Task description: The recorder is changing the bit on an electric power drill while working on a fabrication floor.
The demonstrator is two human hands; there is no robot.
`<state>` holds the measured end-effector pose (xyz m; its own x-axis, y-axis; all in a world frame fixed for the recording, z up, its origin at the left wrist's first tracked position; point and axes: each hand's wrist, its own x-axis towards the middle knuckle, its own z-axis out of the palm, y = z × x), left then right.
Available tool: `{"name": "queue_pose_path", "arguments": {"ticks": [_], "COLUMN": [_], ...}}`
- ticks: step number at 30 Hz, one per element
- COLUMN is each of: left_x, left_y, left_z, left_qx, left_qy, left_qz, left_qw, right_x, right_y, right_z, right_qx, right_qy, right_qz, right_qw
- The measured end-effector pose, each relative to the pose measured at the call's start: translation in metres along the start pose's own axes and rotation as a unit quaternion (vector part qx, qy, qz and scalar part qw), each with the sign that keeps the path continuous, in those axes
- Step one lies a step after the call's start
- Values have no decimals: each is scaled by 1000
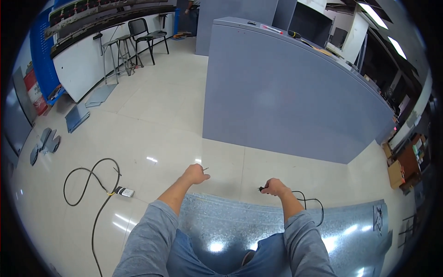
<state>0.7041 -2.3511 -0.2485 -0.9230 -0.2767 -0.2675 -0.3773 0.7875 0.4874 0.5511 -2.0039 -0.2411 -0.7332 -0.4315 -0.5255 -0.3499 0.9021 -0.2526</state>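
My left hand (194, 174) is closed, with a small thin metal piece (206, 169) sticking out past its fingers; it is too small to name surely. My right hand (276, 187) is closed round a black power plug (262, 189), its prongs pointing left. A black cord (315, 199) loops behind that hand and hangs to the right. Below both hands lies a shiny galvanized metal sheet (217, 214). To the left, a white and black socket box (124, 191) rests on the tiled floor, joined to a long black cable (94, 226) that runs in loops.
A tall grey metal cabinet (277, 92) stands ahead, with tools and a red marker on top. Cut metal plates (77, 117) lie at the left. Stools (121, 51) and a black chair (145, 34) stand by a large white and blue machine (92, 55). Cardboard boxes (395, 174) sit at the right.
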Motion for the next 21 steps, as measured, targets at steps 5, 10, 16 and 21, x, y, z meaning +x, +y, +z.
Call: {"name": "queue_pose_path", "arguments": {"ticks": [5,10,16,21], "left_x": [3,6,7,5], "left_y": [-4,-9,-5,-5], "left_z": [5,11,11,10], "left_qx": [6,13,29,20], "left_qy": [-1,-1,-17,-15], "left_qz": [-5,-13,-17,-18], "left_qw": [1000,1000,999,1000], "right_x": [1,4,10,10], "right_y": [-7,-1,7,6], "right_z": [1,2,7,9], "right_qx": [-3,-10,-22,-7], "right_qy": [-13,-10,-15,-14], "right_qz": [-13,-7,-17,-27], "right_qw": [1000,1000,999,1000]}}
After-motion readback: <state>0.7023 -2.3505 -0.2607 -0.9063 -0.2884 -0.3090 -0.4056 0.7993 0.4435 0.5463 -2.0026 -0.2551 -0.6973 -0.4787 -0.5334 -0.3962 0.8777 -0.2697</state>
